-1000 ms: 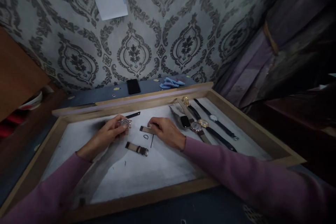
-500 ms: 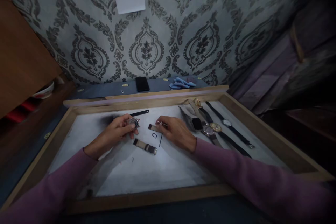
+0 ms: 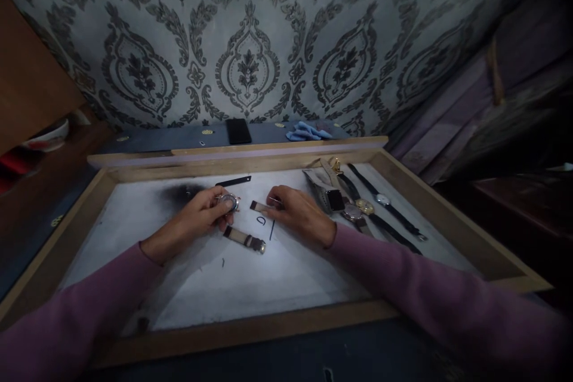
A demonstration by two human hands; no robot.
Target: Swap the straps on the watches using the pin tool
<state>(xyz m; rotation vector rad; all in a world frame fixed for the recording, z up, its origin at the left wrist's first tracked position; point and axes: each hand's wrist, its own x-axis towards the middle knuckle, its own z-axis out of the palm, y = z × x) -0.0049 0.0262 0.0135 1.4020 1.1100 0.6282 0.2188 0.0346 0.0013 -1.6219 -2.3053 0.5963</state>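
Note:
A round metal watch case [image 3: 230, 203] without its strap is held between the thumb and fingers of my left hand [image 3: 206, 212]. To its right, my right hand [image 3: 298, 212] pinches a thin metal piece, too small to name exactly. Just under those fingers lies a brown-and-beige watch strap piece [image 3: 257, 206], partly covered by the hand. The other strap piece, with a buckle [image 3: 244, 239], rests on the white surface below and between my hands. Behind my left hand is a dark flat strip [image 3: 235, 181] with a small hole near its end.
Several watches, among them a smartwatch [image 3: 333, 200] and a gold-faced watch [image 3: 366, 207], lie on the right. A raised wooden frame [image 3: 242, 335] borders the white surface. Behind it are a black phone [image 3: 238, 131] and a blue cloth [image 3: 308, 131].
The camera view has tipped slightly downward. My left hand still holds the watch case. The thin piece in my right fingers shows at a slightly different angle.

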